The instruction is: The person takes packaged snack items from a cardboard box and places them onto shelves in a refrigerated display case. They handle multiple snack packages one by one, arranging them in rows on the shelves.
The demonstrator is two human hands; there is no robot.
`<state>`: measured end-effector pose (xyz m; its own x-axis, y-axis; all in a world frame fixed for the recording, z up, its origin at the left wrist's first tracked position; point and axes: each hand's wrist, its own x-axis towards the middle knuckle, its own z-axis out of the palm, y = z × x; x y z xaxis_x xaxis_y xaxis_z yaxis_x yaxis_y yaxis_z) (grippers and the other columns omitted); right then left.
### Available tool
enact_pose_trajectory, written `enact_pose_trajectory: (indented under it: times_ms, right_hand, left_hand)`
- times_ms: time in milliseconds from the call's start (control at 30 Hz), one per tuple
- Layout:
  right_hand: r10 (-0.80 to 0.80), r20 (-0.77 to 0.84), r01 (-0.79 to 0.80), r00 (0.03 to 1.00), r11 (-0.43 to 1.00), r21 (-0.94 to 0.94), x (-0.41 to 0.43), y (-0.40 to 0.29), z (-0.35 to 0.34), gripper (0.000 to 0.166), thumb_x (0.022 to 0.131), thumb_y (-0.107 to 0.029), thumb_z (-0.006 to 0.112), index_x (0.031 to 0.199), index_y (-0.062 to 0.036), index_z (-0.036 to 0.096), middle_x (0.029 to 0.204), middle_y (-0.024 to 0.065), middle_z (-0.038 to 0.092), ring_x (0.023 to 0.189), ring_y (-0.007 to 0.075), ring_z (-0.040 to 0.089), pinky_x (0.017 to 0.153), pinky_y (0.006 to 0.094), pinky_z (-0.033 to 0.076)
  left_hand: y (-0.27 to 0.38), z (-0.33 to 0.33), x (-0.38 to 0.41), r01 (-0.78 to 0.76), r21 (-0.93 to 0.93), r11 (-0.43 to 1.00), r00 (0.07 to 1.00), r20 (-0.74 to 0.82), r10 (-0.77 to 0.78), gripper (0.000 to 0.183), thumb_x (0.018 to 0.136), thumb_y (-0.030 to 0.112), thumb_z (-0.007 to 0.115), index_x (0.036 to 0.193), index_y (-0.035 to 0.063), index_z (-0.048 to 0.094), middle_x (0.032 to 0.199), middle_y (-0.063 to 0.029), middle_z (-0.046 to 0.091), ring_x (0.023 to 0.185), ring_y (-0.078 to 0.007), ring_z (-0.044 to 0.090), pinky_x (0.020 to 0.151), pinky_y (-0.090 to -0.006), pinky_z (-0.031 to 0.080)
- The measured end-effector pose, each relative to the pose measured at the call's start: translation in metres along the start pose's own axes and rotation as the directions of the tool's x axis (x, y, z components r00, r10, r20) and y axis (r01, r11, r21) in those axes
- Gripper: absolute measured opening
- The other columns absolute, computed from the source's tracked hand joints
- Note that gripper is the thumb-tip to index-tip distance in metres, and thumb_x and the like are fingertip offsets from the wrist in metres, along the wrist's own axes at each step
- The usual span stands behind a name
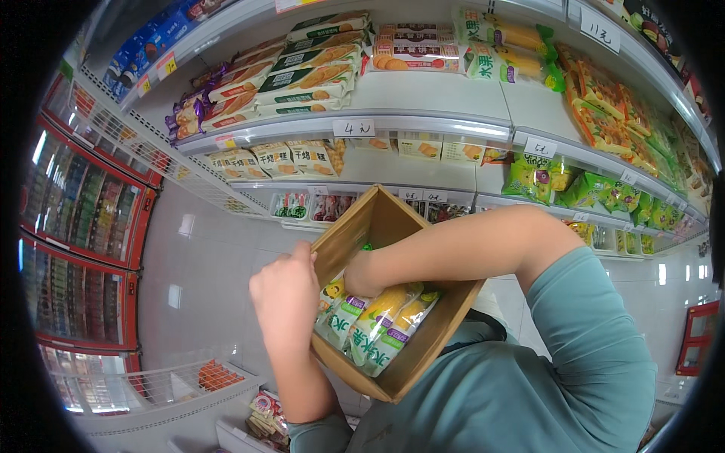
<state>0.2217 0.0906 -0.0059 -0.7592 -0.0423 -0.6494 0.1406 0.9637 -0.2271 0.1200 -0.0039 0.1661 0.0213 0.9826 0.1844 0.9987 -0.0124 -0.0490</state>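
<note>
An uncovered cardboard box [453, 323] is tilted in front of my body. My left hand [286, 291] grips its left rim, fingers folded over the edge. Inside lie several clear-and-green plastic packs of corn cobs [385, 303], side by side at the near end. My right hand [362, 276] reaches down into the box from the right and touches the packs; its fingers are hidden, so whether it grasps one cannot be seen. Past the box, two similar corn packs [510, 59] rest on the upper shelf, right of some biscuit packs [416, 54].
Ahead stands a shelf unit [430, 122] with price tags along its edges. It carries boxed biscuits [311, 71], orange snack bags [614, 107] and green snack bags [589, 189]. Red-framed drink coolers [85, 198] line the left. A white wire rack [175, 390] is at lower left.
</note>
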Motion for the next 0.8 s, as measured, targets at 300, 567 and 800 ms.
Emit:
enact_pose_trajectory:
  times_ms: [300, 567, 800]
  right_hand:
    - [0.038, -0.125, -0.03, 0.991, 0.997, 0.07, 0.017, -0.022, 0.009, 0.045, 0.079, -0.029, 0.094, 0.118, -0.0072, 0.085, 0.117, 0.0162, 0.084, 0.11, 0.0399, 0.08, 0.089, 0.0535, 0.063]
    - [0.209, -0.165, -0.262, 0.964, 0.859, -0.439, -0.024, -0.066, -0.02, 0.044, 0.096, -0.038, 0.081, 0.135, -0.0169, 0.083, 0.13, 0.0088, 0.083, 0.12, 0.0326, 0.078, 0.096, 0.0482, 0.064]
    - [-0.191, -0.684, 0.139, 0.704, 0.982, -0.131, -0.186, -0.028, -0.055, 0.025, 0.096, -0.037, 0.077, 0.103, -0.0125, 0.075, 0.091, 0.0106, 0.075, 0.094, 0.0347, 0.074, 0.081, 0.0482, 0.058]
  left_hand:
    - [0.0, -0.004, -0.007, -0.007, -0.029, 1.0, 1.0, 0.018, 0.008, 0.014, 0.104, 0.024, 0.071, 0.106, 0.0107, 0.077, 0.083, -0.0175, 0.076, 0.079, -0.0406, 0.075, 0.071, -0.0533, 0.056]
    - [-0.008, -0.006, -0.008, -0.023, -0.02, 1.0, 1.0, 0.005, 0.023, 0.014, 0.105, 0.021, 0.069, 0.105, 0.0092, 0.076, 0.081, -0.0172, 0.076, 0.078, -0.0403, 0.075, 0.07, -0.0531, 0.056]
    - [-0.016, 0.001, -0.017, -0.027, -0.053, 0.998, 0.996, -0.082, 0.022, 0.012, 0.103, 0.019, 0.071, 0.102, 0.0079, 0.076, 0.077, -0.0159, 0.074, 0.073, -0.0382, 0.075, 0.067, -0.0516, 0.057]
